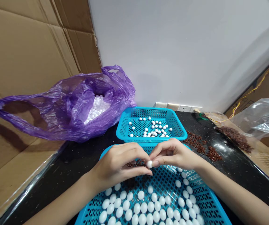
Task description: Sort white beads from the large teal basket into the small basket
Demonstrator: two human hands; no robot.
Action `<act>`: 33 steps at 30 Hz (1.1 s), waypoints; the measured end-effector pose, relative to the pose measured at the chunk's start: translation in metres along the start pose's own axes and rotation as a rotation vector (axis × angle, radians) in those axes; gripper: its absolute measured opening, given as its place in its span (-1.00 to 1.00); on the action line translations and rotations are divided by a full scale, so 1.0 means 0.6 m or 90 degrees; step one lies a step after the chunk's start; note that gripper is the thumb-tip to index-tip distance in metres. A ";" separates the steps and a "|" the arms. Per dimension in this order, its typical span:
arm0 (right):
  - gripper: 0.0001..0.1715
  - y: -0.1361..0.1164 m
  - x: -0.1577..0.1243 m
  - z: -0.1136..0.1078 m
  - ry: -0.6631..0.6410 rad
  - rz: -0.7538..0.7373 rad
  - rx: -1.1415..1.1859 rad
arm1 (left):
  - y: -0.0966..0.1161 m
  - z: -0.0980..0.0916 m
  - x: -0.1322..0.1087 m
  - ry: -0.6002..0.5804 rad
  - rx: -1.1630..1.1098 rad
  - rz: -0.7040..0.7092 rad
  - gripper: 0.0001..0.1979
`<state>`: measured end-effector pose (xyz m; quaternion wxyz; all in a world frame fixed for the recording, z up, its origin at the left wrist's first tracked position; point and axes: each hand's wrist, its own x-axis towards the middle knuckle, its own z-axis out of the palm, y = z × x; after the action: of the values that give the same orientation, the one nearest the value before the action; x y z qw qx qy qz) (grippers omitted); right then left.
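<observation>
1. Nearest is the front basket (210, 201), blue and lattice-walled; many white balls (150, 207) lie spread over its floor, thickest towards the near edge and the right side.
2. Both hands are above the far part of this basket, meeting fingertip to fingertip; the right hand (153, 158) is closed in a pinch, thumb and forefinger on a single white ball (149, 164).
3. The left hand (149, 166) is curved and partly open, thumb and forefinger a little apart at the same ball; reddish-brown bits (134, 163) show between them; whether its fingertips also grip the ball, I cannot tell.
4. Just beyond the hands is the back basket (125, 138), also blue; it holds fewer, loosely scattered balls (156, 126), mostly towards the right and near side.
5. Both baskets are on a glossy black counter (61, 175); to the right of the back one, loose brown heaps (214, 153) lie on it.
6. Left of the back basket a purple bag (117, 97) sits open, a mass of white beads (98, 107) inside; far right is a clear plastic bag (263, 118).
7. Behind are wall sockets (176, 107), a pale wall (183, 56) and, at left, cardboard (19, 47).
</observation>
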<state>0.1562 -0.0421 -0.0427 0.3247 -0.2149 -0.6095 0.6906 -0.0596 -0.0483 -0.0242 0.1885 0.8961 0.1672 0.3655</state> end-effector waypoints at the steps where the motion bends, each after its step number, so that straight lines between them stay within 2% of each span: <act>1: -0.82 0.000 0.000 0.000 -0.002 0.001 0.005 | 0.001 0.000 0.000 0.000 -0.001 0.002 -0.83; 12: -0.84 -0.001 -0.001 0.003 0.000 0.024 0.016 | 0.001 0.003 -0.003 -0.017 -0.003 0.009 -0.86; 19: -0.87 -0.004 -0.002 0.007 0.017 0.033 0.001 | -0.001 0.004 -0.004 -0.007 0.041 0.046 -0.88; 25: -0.88 -0.002 -0.001 0.006 0.008 0.048 0.039 | -0.006 0.013 -0.008 0.056 0.078 0.090 -0.89; 33: -0.89 -0.001 -0.001 0.009 0.008 0.057 0.065 | 0.000 0.010 -0.004 0.032 0.100 0.099 -0.91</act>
<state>0.1533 -0.0463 -0.0415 0.3077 -0.2295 -0.5610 0.7334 -0.0569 -0.0507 -0.0298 0.0842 0.9089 0.1301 0.3871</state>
